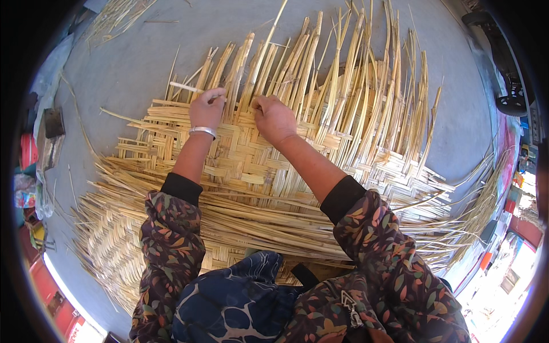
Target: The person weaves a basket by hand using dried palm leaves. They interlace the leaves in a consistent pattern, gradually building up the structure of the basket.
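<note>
A half-woven mat of flat straw-yellow reed strips (243,171) lies on the floor in front of me. Loose strip ends stand out from its far edge. My left hand (207,112), with a silver bracelet on the wrist, is closed on a pale reed strip (186,87) that points left above the weave. Just to its right, my right hand (276,119) has its fingers curled and pinched at the foot of the upright strips. A long thin strip (270,40) runs up and away from those fingertips, which partly hide its lower end.
A thick band of loose reeds (257,214) crosses the mat near my knees. More loose stalks (477,211) lie at the right, and others (117,20) at the far left. A dark wheeled object (509,103) stands at the far right on the grey floor (134,68).
</note>
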`<action>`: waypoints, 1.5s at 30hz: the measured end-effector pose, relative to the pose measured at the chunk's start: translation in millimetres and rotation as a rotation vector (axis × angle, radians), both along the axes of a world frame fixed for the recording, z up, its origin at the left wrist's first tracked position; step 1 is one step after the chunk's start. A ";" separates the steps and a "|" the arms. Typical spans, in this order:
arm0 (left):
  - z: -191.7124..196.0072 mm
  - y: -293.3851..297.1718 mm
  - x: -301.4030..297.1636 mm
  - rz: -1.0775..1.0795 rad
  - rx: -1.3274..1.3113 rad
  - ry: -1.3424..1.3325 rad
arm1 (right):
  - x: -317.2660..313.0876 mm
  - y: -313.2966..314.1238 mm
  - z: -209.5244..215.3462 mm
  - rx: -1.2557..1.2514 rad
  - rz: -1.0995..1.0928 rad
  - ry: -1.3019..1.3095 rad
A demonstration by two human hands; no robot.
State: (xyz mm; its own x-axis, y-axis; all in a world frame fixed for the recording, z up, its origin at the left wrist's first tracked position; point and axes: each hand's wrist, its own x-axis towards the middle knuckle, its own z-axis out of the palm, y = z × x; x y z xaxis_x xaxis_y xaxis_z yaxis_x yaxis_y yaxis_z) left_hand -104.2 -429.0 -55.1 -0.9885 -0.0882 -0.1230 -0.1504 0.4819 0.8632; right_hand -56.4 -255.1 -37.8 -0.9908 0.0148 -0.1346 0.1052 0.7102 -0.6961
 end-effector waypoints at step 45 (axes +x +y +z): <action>52.2 46.6 117.2 -0.017 0.009 -0.136 | 229.6 303.1 76.5 0.673 0.353 -0.329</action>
